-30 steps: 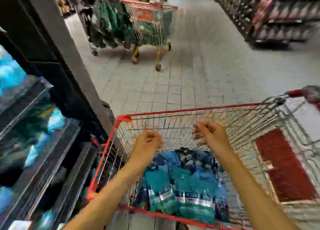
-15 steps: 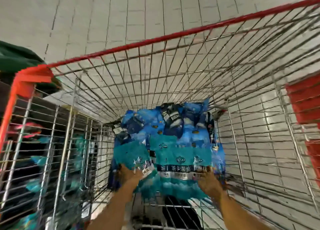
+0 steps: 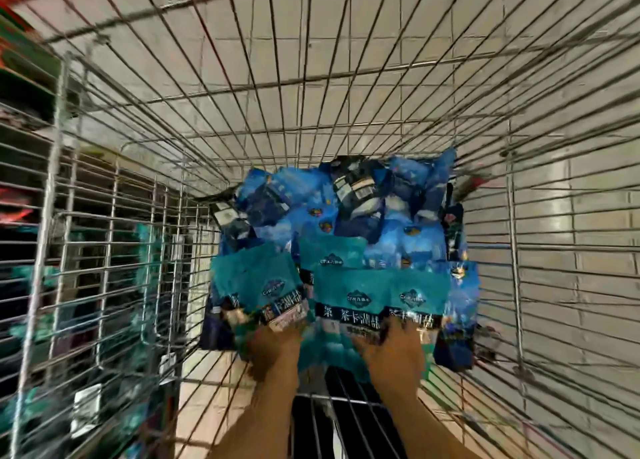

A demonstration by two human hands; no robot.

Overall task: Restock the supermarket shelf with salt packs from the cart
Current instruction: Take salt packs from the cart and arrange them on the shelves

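A heap of teal and blue salt packs (image 3: 360,237) lies at the bottom of the wire cart (image 3: 311,88). My left hand (image 3: 273,351) grips the near edge of a teal pack (image 3: 256,282) on the heap's left side. My right hand (image 3: 391,351) grips the near edge of the teal packs (image 3: 377,285) in the middle. The fingertips of both hands are hidden under the packs. The picture is blurred by motion.
The cart's wire walls rise close on the left (image 3: 114,250), the right (image 3: 554,250) and the far end. Through the left wall a dark shelf (image 3: 31,268) with teal packs shows. Grey floor tiles (image 3: 346,60) lie beyond the cart.
My view has dropped closer into the cart. Both hands went from above the cart rim down to the packs and now hold their near edges.
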